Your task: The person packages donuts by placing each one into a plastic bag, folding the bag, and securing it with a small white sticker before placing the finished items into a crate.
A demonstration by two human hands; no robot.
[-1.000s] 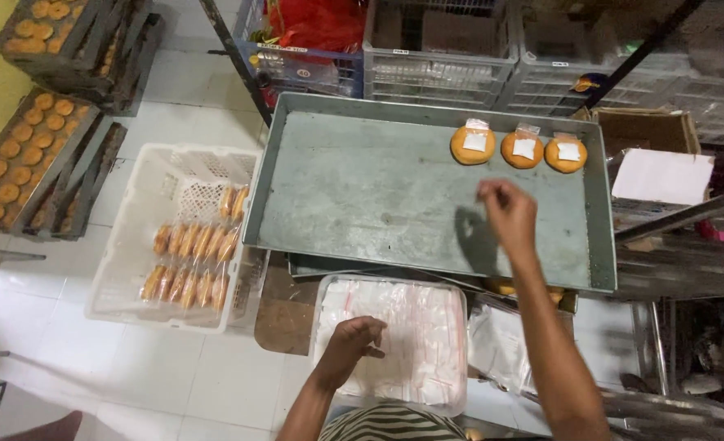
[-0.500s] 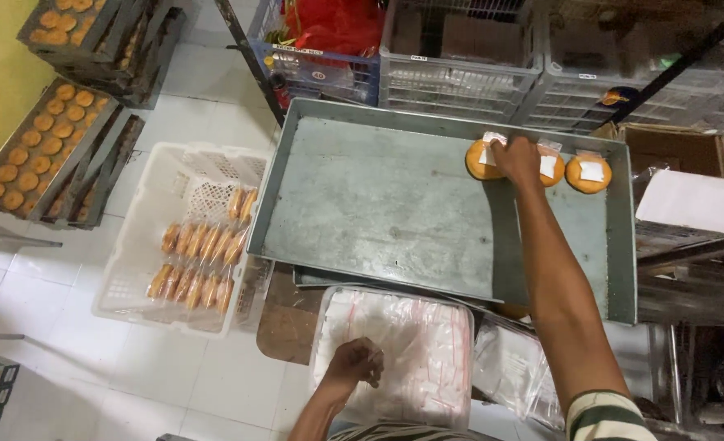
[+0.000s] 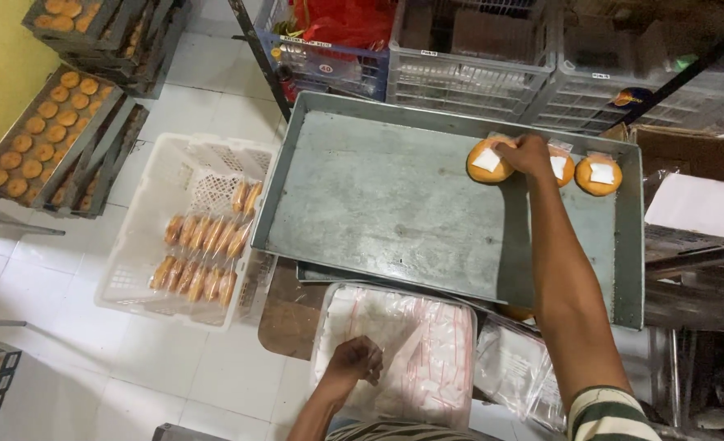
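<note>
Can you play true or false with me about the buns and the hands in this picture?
1. Three round orange buns sit on the big grey metal tray. True: the left bun, a middle bun and the right bun.
2. The right hand touches the left bun. True.
3. The left hand holds a bun. False: it rests on the stack of clear plastic bags in a white tub.
4. The white plastic crate on the floor has nothing in it. False: it holds rows of wrapped buns.
5. The grey tray is packed full. False: most of it is bare metal.
</note>
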